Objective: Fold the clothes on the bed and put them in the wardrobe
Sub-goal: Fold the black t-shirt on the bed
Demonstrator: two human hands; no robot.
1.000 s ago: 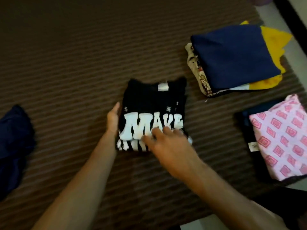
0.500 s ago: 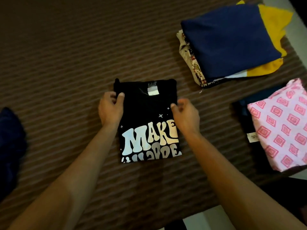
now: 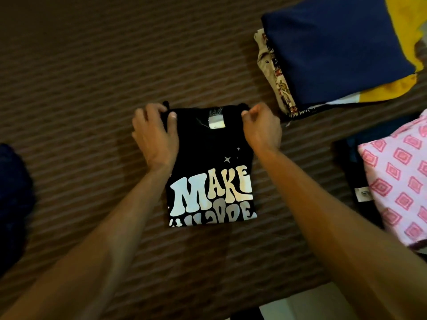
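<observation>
A black T-shirt (image 3: 208, 146) with white "MAKE" lettering lies folded into a narrow rectangle on the brown striped bed cover (image 3: 92, 65). Its collar label faces up at the far end. My left hand (image 3: 154, 137) pinches the shirt's far left corner. My right hand (image 3: 262, 129) pinches the far right corner. Both hands grip the cloth with thumb and fingers closed on it.
A folded stack topped by a navy garment (image 3: 335, 49) over yellow cloth lies at the far right. A pink patterned garment (image 3: 399, 179) on dark clothes lies at the right edge. A crumpled dark blue garment (image 3: 13, 204) lies at the left. The bed edge (image 3: 300, 289) runs near me.
Both hands moved from the shirt's middle and sides up to its far corners and closed on them. The view shifted closer over the shirt.
</observation>
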